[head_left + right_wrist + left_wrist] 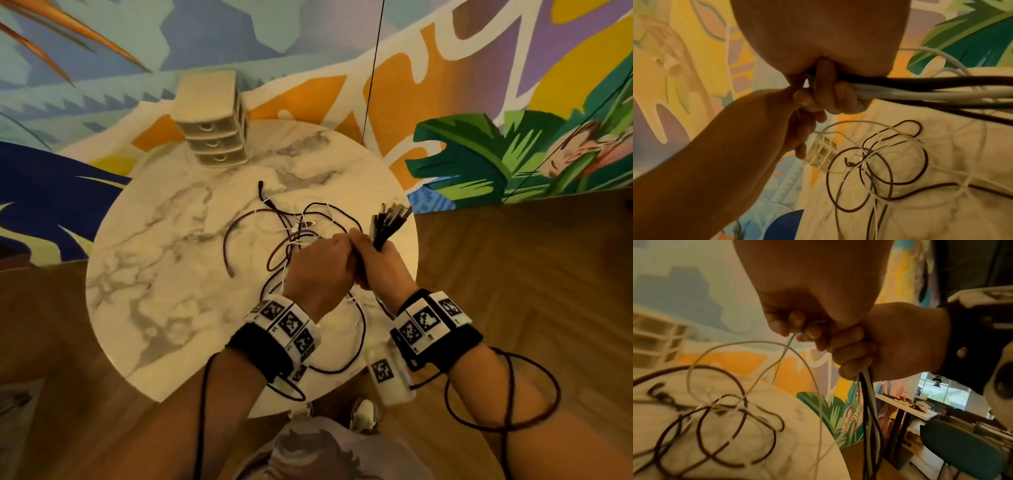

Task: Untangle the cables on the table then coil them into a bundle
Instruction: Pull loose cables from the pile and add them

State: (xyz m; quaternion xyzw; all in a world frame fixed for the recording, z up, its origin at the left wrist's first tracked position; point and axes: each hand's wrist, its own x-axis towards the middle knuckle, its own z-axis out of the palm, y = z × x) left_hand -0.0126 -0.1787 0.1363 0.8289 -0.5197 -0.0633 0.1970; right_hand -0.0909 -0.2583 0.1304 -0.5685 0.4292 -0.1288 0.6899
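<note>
Black and white cables lie in a loose tangle (294,233) on the round marble table (154,274). My right hand (376,260) grips a bundle of cable ends (388,222), plugs pointing up and to the right above the table's right side. In the right wrist view its fingers (834,95) curl round the black and grey strands (920,91). My left hand (318,263) touches the right one and pinches a thin white cable (789,344) that loops down into the tangle (715,418). The bundle (869,402) hangs below my right fist (869,345).
A small beige drawer unit (212,123) stands at the table's far edge, against the painted wall. A thin black cord (371,68) hangs down the wall behind the table. Wood floor surrounds the table. Black camera leads (507,394) loop from my wrists.
</note>
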